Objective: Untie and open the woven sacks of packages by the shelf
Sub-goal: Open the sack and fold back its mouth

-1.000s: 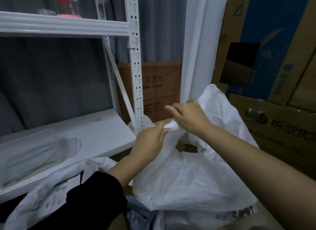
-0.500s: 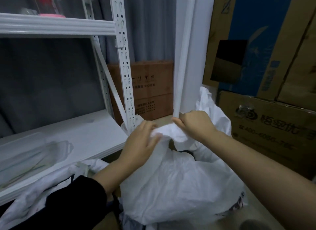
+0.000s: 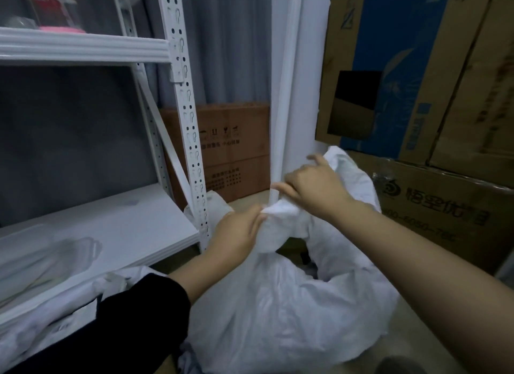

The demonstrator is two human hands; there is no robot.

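Observation:
A white woven sack (image 3: 278,312) stands on the floor in front of me, just right of the white metal shelf (image 3: 83,48). Its neck is bunched into a twisted knot (image 3: 281,215) at the top. My left hand (image 3: 236,234) grips the bunched fabric from the left. My right hand (image 3: 314,184) pinches the same knot from above and to the right. A dark gap (image 3: 303,256) shows in the sack's mouth below the knot. Another white sack (image 3: 55,312) lies at the lower left, partly behind my black sleeve.
The shelf's perforated upright (image 3: 192,151) stands right beside my left hand. Large cardboard boxes (image 3: 417,95) are stacked along the right wall, and a brown carton (image 3: 230,151) sits behind. A clear plastic bag (image 3: 47,256) lies on the lower shelf board.
My view has shifted a little to the right. Both hands stay on the sack's neck; the right hand has spread its fingers and the sack's mouth gapes slightly more.

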